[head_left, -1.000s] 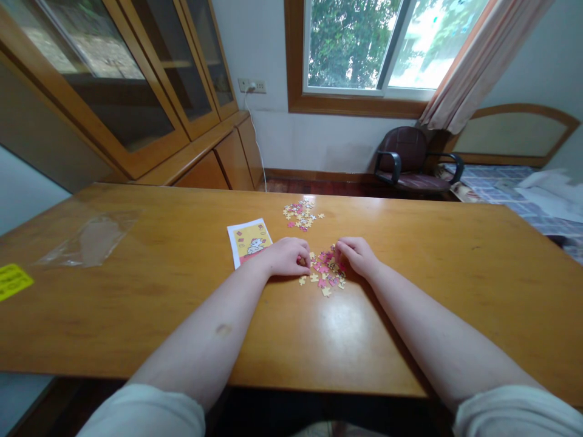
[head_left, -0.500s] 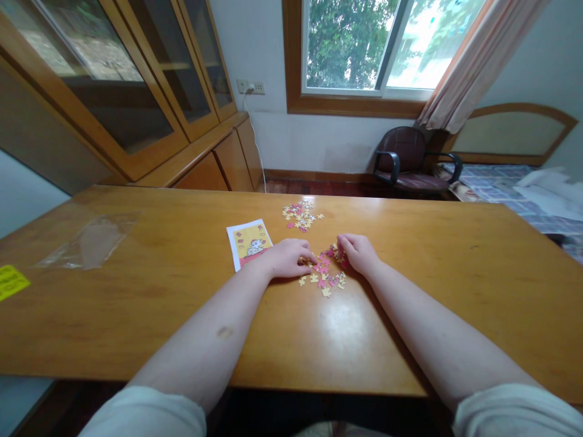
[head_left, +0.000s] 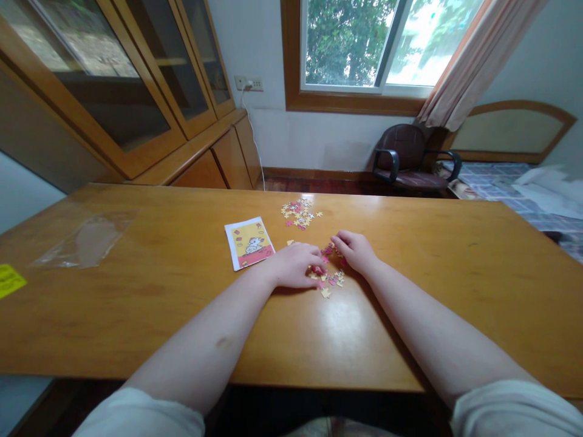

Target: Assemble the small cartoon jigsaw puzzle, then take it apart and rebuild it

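Note:
Pink and yellow puzzle pieces (head_left: 325, 292) lie in a loose pile between my two hands. My left hand (head_left: 298, 266) rests at the pile's left side, fingers curved and apart over some pieces, which it partly hides. At the upper right of the pile, my right hand (head_left: 356, 249) has its fingers closed together at the pieces; whatever is between the fingertips is too small to make out. A picture card (head_left: 250, 243) with a yellow and pink print and a white border lies just left of my left hand.
A second pile of puzzle pieces (head_left: 299, 213) sits near the far edge of the wooden table (head_left: 182, 243). A clear plastic bag (head_left: 93, 240) and a yellow label (head_left: 10, 280) lie at the left. Beyond stand a chair (head_left: 403, 149) and a cabinet (head_left: 218, 158).
My left hand has moved right and toward me, over more of the pieces, uncovering more of the card. My right hand has shifted slightly left.

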A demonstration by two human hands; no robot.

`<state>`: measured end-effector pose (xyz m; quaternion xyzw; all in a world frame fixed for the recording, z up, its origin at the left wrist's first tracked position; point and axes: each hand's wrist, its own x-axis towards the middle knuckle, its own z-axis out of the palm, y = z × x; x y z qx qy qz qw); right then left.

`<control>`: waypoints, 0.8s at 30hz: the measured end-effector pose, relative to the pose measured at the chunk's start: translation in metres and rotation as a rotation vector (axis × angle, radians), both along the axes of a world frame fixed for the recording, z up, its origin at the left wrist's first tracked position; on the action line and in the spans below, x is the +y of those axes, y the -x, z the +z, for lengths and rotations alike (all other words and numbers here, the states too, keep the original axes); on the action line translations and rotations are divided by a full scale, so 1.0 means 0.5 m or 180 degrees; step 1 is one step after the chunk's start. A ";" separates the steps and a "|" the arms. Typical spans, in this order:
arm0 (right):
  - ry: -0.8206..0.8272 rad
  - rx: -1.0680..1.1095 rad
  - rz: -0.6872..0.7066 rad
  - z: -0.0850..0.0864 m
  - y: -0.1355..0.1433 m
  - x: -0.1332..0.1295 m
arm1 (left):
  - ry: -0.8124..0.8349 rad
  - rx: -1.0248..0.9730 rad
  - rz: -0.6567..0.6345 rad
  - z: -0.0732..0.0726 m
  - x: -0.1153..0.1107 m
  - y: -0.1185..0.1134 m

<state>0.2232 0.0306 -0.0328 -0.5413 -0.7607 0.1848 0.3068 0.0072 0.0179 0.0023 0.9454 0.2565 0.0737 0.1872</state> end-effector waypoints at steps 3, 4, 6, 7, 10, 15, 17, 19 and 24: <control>-0.0037 0.0073 -0.0082 -0.001 -0.001 0.002 | 0.0056 -0.0052 -0.0240 -0.003 -0.002 -0.005; -0.0036 0.0094 -0.0086 -0.002 -0.002 0.002 | 0.0096 -0.0027 -0.0294 -0.003 -0.002 -0.005; -0.0025 0.0118 -0.0085 -0.002 -0.003 0.001 | 0.0198 0.0093 -0.0299 -0.001 0.001 -0.002; -0.0016 0.0120 -0.0085 -0.001 -0.003 0.001 | 0.0246 0.0155 -0.0245 0.001 0.003 0.002; 0.0025 0.0104 -0.0084 -0.001 -0.002 0.000 | 0.0363 0.0268 -0.0023 0.004 0.011 0.016; 0.0037 0.0085 -0.0040 0.001 -0.002 0.002 | 0.0387 0.0275 0.0126 -0.001 0.018 0.028; 0.0181 -0.0069 0.0102 0.009 -0.002 -0.004 | 0.0403 0.0278 0.0137 -0.002 0.016 0.025; 0.0373 -0.0457 0.0378 0.025 0.002 -0.021 | 0.0413 0.0312 0.0119 -0.001 0.013 0.021; 0.0712 -0.1603 0.0699 0.072 0.033 -0.080 | 0.0439 0.0409 -0.0026 0.006 0.003 0.007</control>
